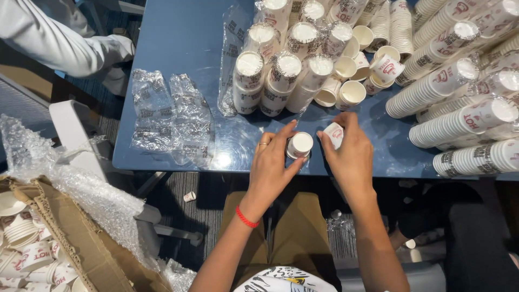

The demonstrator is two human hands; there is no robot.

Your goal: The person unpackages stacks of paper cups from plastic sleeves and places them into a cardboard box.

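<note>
My left hand [272,162] wraps around a short stack of white paper cups [299,145] standing upside down near the front edge of the blue table [178,48]. A red band sits on that wrist and a ring on one finger. My right hand [348,151] holds a single small white paper cup [334,133] with red print, tilted, just right of the stack. Both hands rest at the table's near edge.
Wrapped stacks of cups [284,75] stand behind my hands, loose cups [351,92] beside them, long lying stacks [459,108] at right. Empty plastic sleeves [173,116] lie at left. A cardboard box [59,243] with cups and bubble wrap sits lower left. Another person's sleeve [59,40] is upper left.
</note>
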